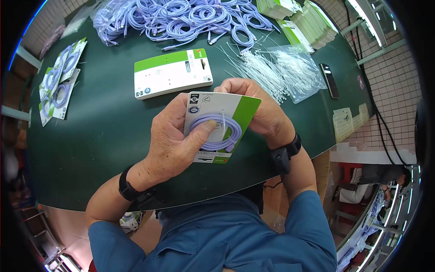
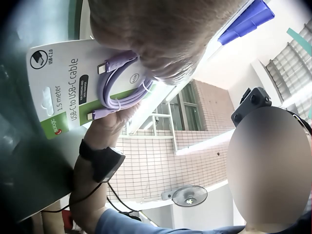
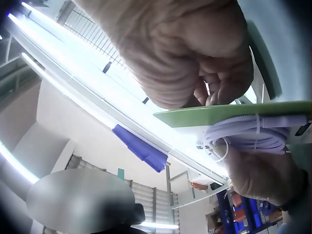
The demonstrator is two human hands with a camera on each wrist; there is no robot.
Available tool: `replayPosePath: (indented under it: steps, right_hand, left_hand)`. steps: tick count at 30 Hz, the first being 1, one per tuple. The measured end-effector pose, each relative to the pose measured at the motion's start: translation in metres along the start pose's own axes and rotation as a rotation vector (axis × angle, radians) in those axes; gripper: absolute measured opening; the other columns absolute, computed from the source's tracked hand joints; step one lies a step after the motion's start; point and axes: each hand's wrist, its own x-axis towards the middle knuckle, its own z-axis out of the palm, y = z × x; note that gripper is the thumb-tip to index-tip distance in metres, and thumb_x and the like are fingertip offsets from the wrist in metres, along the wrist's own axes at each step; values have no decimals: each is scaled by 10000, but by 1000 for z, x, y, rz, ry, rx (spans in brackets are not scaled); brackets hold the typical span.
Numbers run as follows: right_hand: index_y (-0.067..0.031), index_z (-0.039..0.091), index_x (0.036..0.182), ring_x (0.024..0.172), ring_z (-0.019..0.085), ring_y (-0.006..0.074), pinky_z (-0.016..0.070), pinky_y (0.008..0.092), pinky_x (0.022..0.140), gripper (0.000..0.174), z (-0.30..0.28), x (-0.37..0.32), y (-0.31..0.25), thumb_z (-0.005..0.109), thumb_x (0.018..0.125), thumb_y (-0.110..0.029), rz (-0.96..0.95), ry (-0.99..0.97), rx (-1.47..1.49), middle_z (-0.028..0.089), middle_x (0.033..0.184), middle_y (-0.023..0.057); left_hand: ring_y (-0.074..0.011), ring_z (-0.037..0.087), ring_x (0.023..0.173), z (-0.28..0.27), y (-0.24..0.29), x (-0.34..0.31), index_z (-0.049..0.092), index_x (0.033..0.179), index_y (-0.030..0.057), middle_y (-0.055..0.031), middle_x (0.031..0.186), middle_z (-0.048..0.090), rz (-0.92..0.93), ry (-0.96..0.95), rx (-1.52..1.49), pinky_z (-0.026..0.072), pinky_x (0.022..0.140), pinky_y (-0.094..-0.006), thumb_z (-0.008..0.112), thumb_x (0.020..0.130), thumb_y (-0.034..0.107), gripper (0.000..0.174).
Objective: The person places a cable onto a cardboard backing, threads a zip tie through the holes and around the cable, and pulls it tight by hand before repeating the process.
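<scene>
In the head view, my left hand [image 1: 167,140] grips a white-and-green cardboard package card [image 1: 210,102], its thumb pressing on the coiled lilac USB-C cable [image 1: 234,133] on the front. A white cable tie [image 1: 223,120] crosses the coil. The left wrist view shows both plugs of the cable [image 2: 114,63] and the printed face of the card [image 2: 53,92]. My right hand [image 1: 272,113] is behind the card's upper right edge. Seen from the right wrist, the fingers of that hand [image 3: 195,48] are curled together at the card's back, pinching a thin white strip, mostly hidden.
A stack of cards [image 1: 172,75] lies just beyond my hands. Loose cable ties [image 1: 265,75] spill from a clear bag, near a phone [image 1: 329,80]. Lilac cables [image 1: 190,18] pile at the back, card stacks [image 1: 312,25] at back right, carded cables [image 1: 59,86] at left.
</scene>
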Motion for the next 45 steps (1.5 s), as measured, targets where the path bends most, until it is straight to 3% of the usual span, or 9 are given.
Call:
replayPosePath:
  steps: [12,16,19,28,32,34,39,41,45]
  right_hand:
    - [-38,667,1002,847,674,70,567,213,758,238,-2,2,0,825,943,-206,-42,-107,26,697,994,12]
    - [-28,655,993,798,636,49,531,197,697,166,7,4,-3,765,976,-150,-131,149,-172,682,959,7]
    - [-16,641,992,790,596,37,503,198,675,103,10,3,-2,708,1000,-94,-276,323,-645,662,946,6]
    - [-5,632,998,794,560,25,487,197,670,87,20,3,7,685,1019,-70,-435,288,-861,638,928,2]
    - [-5,635,1005,773,574,33,479,201,648,94,6,6,0,676,1033,-84,-680,454,-988,645,919,5]
    - [-5,637,1034,748,596,56,474,209,632,89,-15,3,-14,656,1049,-92,-617,658,-665,665,929,23]
    - [-1,644,1098,731,614,84,485,222,631,120,-6,-3,-20,637,1067,-116,-762,558,-452,688,941,44]
    - [16,644,1162,760,622,77,502,228,656,203,17,-7,-13,645,1074,-167,-489,401,-520,703,956,55]
    - [33,650,1198,836,653,81,544,246,716,286,34,3,13,649,1080,-228,-394,232,-795,718,973,56]
  left_hand:
    - [-137,692,1033,2,1,-3,586,1236,-51,-119,1131,714,-24,-36,8,579,906,-297,705,986,-9,280]
    - [-140,696,1033,2,4,-4,580,1240,-51,-129,1140,721,31,-44,10,583,902,-300,706,993,-4,281]
    - [-144,707,1024,4,5,-3,578,1243,-51,-141,1145,729,18,-18,34,592,887,-301,702,991,-10,284]
    - [-130,729,939,6,10,1,608,1150,-16,-114,1069,755,9,54,40,610,823,-293,797,932,13,290]
    - [-120,733,907,-2,17,0,615,1099,2,-101,1043,763,-42,3,102,610,802,-286,839,902,24,299]
    - [-125,736,910,0,23,-6,623,1128,-4,-109,1058,764,20,-41,190,612,803,-288,827,918,37,296]
    - [-139,740,916,-7,11,23,630,1209,-20,-124,1089,764,-96,223,-62,617,809,-292,794,958,72,313]
    - [-143,740,922,-18,3,32,629,1225,-22,-127,1096,763,-72,249,-86,618,812,-294,787,965,79,320]
    - [-154,741,948,-28,-3,34,612,1276,-29,-136,1127,755,-71,267,-120,619,828,-296,775,977,92,361]
